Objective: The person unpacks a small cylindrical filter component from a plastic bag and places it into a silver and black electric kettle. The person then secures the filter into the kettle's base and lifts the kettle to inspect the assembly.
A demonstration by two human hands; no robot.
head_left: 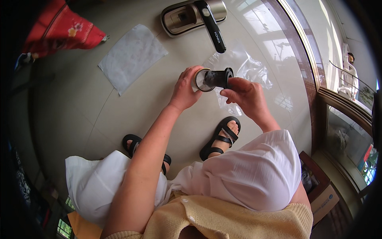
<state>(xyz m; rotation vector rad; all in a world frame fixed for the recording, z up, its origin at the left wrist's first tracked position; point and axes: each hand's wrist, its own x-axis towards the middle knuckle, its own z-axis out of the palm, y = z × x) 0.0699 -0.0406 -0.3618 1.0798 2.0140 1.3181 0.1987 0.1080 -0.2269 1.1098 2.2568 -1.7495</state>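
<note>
My left hand [185, 88] is wrapped round a clear cylindrical dust cup [200, 82] with a gold rim, its mouth facing right. In my right hand [247, 97], thumb and fingers grip a black cylindrical filter [218, 79] by its wide flanged end. The filter's narrower end, greyish as if dusty, meets the cup's mouth; how far inside it reaches I cannot tell. Beyond both hands, a gold and black handheld vacuum cleaner [187, 20] lies on the floor, its black handle pointing toward me.
A crumpled clear plastic bag [254, 71] lies on the tiled floor [79, 107] behind my right hand. To the left is a white sheet [131, 55]. Red flowered cloth [67, 30] hangs at the far left. A cardboard box [324, 203] stands at the lower right.
</note>
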